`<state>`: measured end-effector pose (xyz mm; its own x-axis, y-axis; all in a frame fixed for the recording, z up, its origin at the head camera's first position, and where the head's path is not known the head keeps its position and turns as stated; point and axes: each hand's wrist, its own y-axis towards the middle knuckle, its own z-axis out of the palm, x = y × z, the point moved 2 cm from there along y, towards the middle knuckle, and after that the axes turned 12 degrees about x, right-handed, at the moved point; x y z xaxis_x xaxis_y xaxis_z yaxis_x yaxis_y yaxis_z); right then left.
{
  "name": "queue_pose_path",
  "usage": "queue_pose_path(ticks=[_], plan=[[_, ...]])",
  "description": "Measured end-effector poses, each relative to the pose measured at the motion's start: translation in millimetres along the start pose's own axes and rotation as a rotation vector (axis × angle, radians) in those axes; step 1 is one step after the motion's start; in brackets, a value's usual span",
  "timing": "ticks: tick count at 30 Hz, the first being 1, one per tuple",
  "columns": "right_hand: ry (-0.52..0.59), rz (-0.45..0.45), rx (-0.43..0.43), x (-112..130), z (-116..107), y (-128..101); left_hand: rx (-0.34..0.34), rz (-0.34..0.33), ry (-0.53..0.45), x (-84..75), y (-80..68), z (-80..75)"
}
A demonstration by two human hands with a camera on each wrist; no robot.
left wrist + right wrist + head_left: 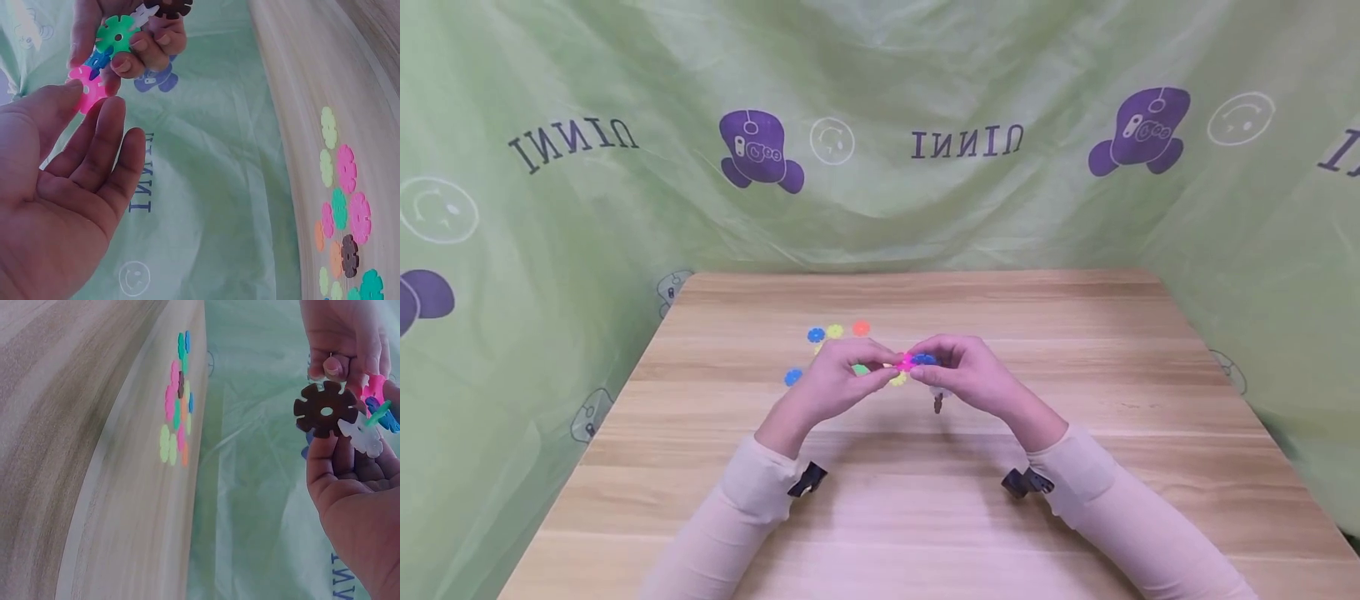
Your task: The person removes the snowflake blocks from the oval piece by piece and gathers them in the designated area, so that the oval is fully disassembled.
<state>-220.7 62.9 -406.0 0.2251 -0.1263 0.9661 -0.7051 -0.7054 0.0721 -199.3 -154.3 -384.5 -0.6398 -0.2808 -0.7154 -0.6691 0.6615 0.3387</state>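
Several notched plastic discs are joined into a chain held above the table: a pink disc (89,90), a blue disc (98,61), a green disc (119,36), a white disc (362,439) and a brown disc (326,409). My left hand (838,379) pinches the pink disc at the chain's end between thumb and fingertips. My right hand (973,375) grips the chain around the blue and green discs, its other fingers curled beneath. In the right wrist view the brown disc hangs out beyond the right fingers. The slots between pink and blue are partly hidden.
Loose discs in several colours lie flat on the wooden table (700,500) beyond and left of the hands, among them a blue disc (793,377) and an orange disc (861,328). A green printed cloth (880,225) hangs behind and beside the table.
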Motion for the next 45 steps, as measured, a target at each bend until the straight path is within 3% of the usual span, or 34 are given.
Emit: queue_pose_path(ticks=[6,14,23,32,45], plan=[[-0.002,-0.014,-0.006,-0.5,-0.9,0.5,0.036,-0.024,0.006,1.4,1.0,0.8],[0.022,-0.019,0.008,2.2,1.3,1.6,0.034,-0.039,0.011,1.8,2.5,2.1],[-0.025,-0.020,-0.008,1.2,0.5,1.8,0.033,0.002,-0.003,2.0,3.1,2.7],[-0.009,-0.054,-0.001,1.3,1.0,3.2,0.033,-0.040,-0.016,1.3,2.9,3.4],[0.028,-0.045,-0.029,0.2,0.6,3.9,0.021,0.015,0.003,-0.3,3.9,2.7]])
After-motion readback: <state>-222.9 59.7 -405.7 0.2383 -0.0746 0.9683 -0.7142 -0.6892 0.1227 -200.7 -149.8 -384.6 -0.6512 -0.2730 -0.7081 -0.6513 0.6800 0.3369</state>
